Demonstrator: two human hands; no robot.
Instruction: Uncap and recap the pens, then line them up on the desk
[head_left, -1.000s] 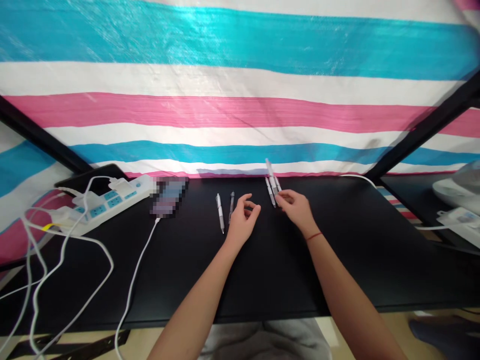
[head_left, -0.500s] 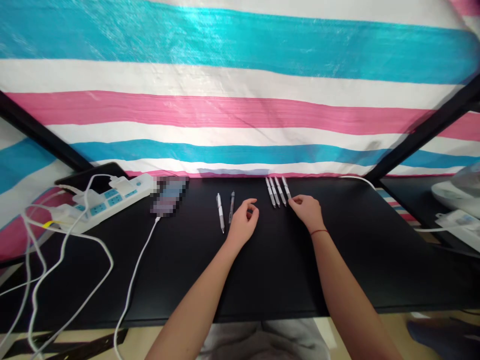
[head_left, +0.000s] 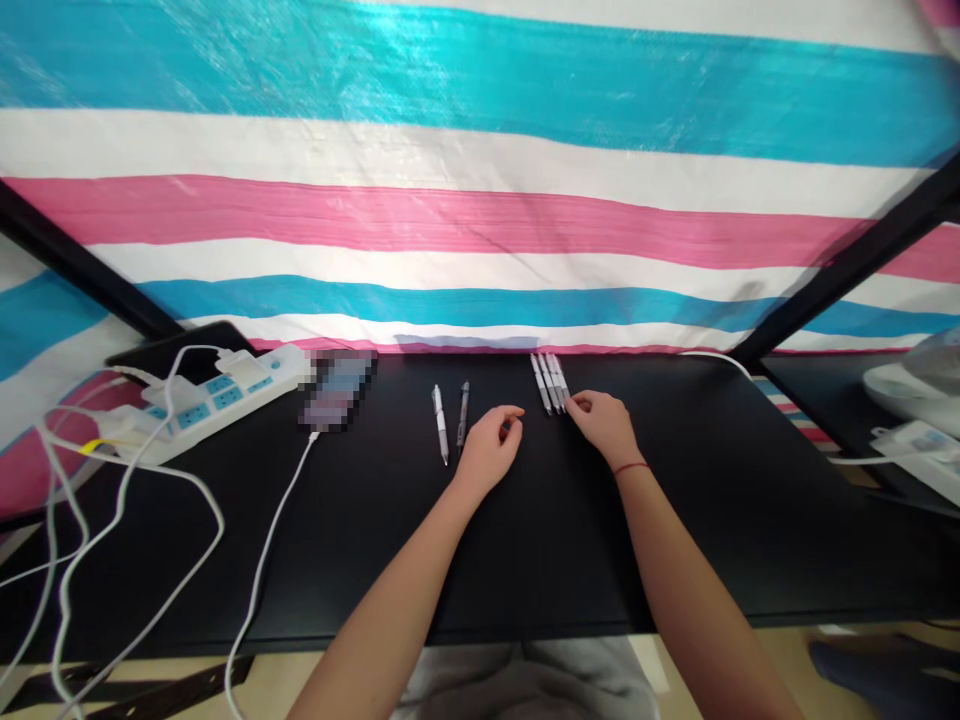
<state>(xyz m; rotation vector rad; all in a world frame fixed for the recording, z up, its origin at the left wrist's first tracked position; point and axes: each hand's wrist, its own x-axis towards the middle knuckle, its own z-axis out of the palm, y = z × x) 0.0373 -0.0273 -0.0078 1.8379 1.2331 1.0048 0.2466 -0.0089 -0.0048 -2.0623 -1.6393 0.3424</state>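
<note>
Several white-and-grey pens [head_left: 543,384] lie side by side near the back of the black table. My right hand [head_left: 602,422], with a red string at the wrist, pinches the lower end of the rightmost pen [head_left: 561,376], which lies close against its neighbour. My left hand [head_left: 491,442] rests on the table with thumb and fingers curled but apart, holding nothing. Just left of it lie a dark grey pen [head_left: 463,412] and a white pen [head_left: 440,424], both roughly pointing away from me.
A white power strip [head_left: 225,398] with plugs and looping white cables [head_left: 214,545] takes up the left side. Beside it lies a pixelated phone-like device [head_left: 337,390] on a cable. A striped sheet [head_left: 480,220] hangs behind the table [head_left: 555,560].
My right hand has moved slightly left with the rightmost pen, closing the gap to the other pens in the row. My left hand has shifted a little to the right.
</note>
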